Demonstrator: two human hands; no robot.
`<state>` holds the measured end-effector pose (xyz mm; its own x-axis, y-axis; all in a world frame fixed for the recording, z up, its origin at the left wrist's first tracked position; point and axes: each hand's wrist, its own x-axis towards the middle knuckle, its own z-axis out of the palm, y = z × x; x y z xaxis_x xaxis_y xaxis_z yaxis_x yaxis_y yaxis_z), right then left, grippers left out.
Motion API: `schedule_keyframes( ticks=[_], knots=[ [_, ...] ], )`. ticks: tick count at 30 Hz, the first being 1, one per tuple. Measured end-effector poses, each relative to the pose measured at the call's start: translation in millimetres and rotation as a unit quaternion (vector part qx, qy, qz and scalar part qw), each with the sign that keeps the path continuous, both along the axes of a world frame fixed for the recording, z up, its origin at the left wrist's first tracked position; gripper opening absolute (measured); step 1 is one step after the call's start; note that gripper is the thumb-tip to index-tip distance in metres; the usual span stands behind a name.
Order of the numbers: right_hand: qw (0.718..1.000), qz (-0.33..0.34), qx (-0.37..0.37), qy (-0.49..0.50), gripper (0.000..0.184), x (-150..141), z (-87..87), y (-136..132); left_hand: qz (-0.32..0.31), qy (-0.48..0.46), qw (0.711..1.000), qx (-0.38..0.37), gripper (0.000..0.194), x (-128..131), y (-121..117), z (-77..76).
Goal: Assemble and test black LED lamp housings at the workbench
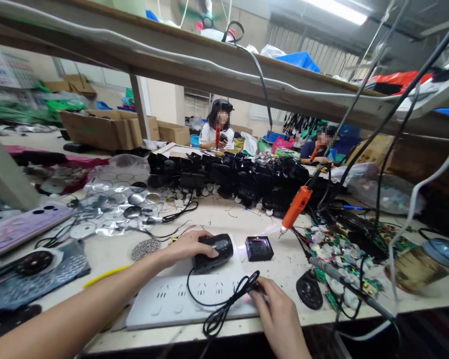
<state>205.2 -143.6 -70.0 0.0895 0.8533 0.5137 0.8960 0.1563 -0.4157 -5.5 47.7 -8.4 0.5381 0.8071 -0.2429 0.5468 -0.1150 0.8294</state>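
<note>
Currently, black cylinder (214,253): held in the left hand (190,249), thumb over the upper side; it lies at that hand's fingertips, out to the right; long axis mostly sideways, right end angled slightly away from the wearer.
Right hand (280,311): fingers narrow, at the far end of the looped cable (224,308); whether they pinch it or merely touch it, cannot tell; the cylinder lies ahead and to the left of this hand, the left hand being nearer, already on it.
Cable: thin, black, glossy; leaves the cylinder's near side, sags between the hands, gathers in loose loops left of the right hand.
Power strip (172,304): smooth white plastic, long and flat, slotted; just on the near side of the left hand, reaching under the right fingers.
Small box (259,248): dark, square-edged, shiny, purple glint; beyond the right hand, right of the cylinder, apart from it.
Screwdriver (296,208): orange barrel, tilted, tip down; farther beyond the right hand.
Mesh disc (145,248): round, grey, pebbly; left of the left hand.
</note>
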Motion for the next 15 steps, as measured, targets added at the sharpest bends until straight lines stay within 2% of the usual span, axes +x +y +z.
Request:
schedule_keyframes(
  ticks=[4,7,15],
  knots=[
    [0.998,-0.045,0.033,-0.032,0.038,-8.4,-1.8,11.0,0.008,0.002,1.000,0.014,0.051,-1.0,-1.0,0.5],
    [0.996,-0.064,0.037,-0.046,0.045,-10.1,-9.2,14.9,0.033,0.001,0.999,0.032,0.060,-2.2,-1.6,0.3],
    [0.990,-0.103,0.070,-0.068,0.054,-13.0,-25.1,18.7,0.067,0.001,0.993,0.092,0.051,-2.4,-6.4,-5.7]
  ],
)
